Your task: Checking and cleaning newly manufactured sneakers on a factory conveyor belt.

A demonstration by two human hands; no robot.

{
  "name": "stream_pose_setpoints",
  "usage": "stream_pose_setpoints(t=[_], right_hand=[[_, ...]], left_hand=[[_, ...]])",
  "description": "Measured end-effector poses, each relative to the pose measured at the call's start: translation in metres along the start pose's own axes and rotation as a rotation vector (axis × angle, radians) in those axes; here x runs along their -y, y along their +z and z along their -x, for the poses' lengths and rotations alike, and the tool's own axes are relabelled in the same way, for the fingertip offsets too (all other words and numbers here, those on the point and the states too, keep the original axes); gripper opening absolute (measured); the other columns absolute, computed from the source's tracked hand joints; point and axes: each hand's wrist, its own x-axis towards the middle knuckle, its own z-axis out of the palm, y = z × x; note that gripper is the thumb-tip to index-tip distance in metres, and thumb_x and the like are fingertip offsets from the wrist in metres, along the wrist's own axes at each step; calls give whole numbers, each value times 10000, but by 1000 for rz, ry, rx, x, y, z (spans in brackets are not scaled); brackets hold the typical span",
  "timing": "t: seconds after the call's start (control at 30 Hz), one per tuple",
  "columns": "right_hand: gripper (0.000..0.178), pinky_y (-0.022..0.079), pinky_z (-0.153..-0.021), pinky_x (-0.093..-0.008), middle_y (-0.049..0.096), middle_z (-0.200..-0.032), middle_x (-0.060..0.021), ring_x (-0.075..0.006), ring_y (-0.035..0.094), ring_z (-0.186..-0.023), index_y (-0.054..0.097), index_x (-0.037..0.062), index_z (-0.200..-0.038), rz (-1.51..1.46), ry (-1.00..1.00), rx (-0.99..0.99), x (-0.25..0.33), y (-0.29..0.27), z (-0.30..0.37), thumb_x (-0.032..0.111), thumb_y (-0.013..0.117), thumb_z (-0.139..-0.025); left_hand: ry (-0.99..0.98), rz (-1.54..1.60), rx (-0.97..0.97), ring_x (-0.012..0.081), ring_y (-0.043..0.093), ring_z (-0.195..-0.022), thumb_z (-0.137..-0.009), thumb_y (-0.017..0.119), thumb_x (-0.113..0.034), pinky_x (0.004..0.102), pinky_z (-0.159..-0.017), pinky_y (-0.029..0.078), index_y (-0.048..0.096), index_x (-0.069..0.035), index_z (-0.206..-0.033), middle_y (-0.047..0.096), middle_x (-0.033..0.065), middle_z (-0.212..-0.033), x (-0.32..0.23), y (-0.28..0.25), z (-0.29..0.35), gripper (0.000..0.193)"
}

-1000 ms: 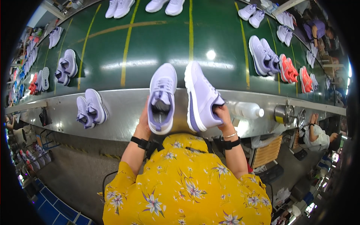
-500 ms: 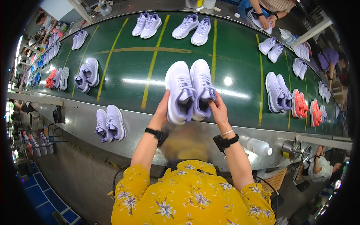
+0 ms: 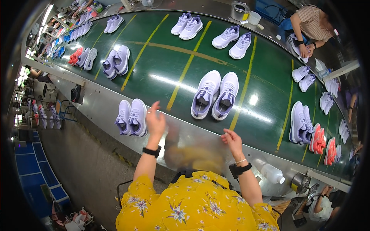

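Observation:
A pair of lavender sneakers (image 3: 208, 90) stands on the green conveyor belt in front of me, toes pointing away. Just below and to the right of that pair, my right hand (image 3: 233, 143) hovers with loosely bent fingers and nothing in it. On the left, my left hand (image 3: 155, 122) is raised over the metal ledge, fingers apart and holding nothing. It is close beside a second pair of lavender sneakers (image 3: 137, 117), which sits on the ledge. Whether the hand touches that pair I cannot tell.
More sneakers ride the belt (image 3: 162, 84), including a lavender pair (image 3: 116, 61) at left and coral ones (image 3: 317, 139) at right. A white bottle (image 3: 272, 173) lies on the metal ledge (image 3: 200, 134). Across the belt, another person (image 3: 311, 25) handles a shoe.
Both hands have let go of the lavender sneakers, which now stand on the belt. My left hand has moved left toward the pair on the ledge. The view has turned left.

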Motion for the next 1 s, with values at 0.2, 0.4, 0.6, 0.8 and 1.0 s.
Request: stream_pose_setpoints(t=[0.2,0.4,0.6,0.8,1.0], right_hand=[[268,536,-754,-249,724,-967,-60,-102,648,-801,665,18,-1227,-23,55,159,-12,12,40,159,571,-1019],[246,528,-724,-239,715,-932,-58,-104,649,-790,666,14,-1205,-6,-4,124,-20,-8,62,144,575,-1017],[262,516,-682,-238,706,-912,-37,-88,617,-738,665,17,-1222,38,-29,228,-29,-13,85,148,564,-1020],[276,507,-677,-235,709,-923,-46,-98,621,-743,654,28,-1240,48,-14,228,-26,-21,99,152,577,-1006],[377,496,-678,-228,647,-1064,-74,-105,598,-840,600,38,-1314,102,-32,256,-7,-13,112,133,639,-952]], left_hand=[[-76,-682,-294,392,613,-1005,-763,673,-71,489,-909,479,513,-15,-1380,658,202,-1074,55,-120,33,640],[-307,-546,32,410,637,-984,-737,749,-160,481,-900,493,513,-65,-1380,686,221,-1015,60,-114,28,692],[-553,-426,52,364,674,-1040,-764,679,-118,452,-896,519,611,-243,-1322,715,186,-1061,71,-114,23,576],[-211,-178,2,371,690,-865,-726,660,-89,476,-799,542,674,-221,-1231,718,172,-916,-13,-71,82,522],[-46,-1,495,385,682,-817,-778,681,-173,484,-733,544,582,-211,-1340,688,203,-844,-115,-18,181,572]])
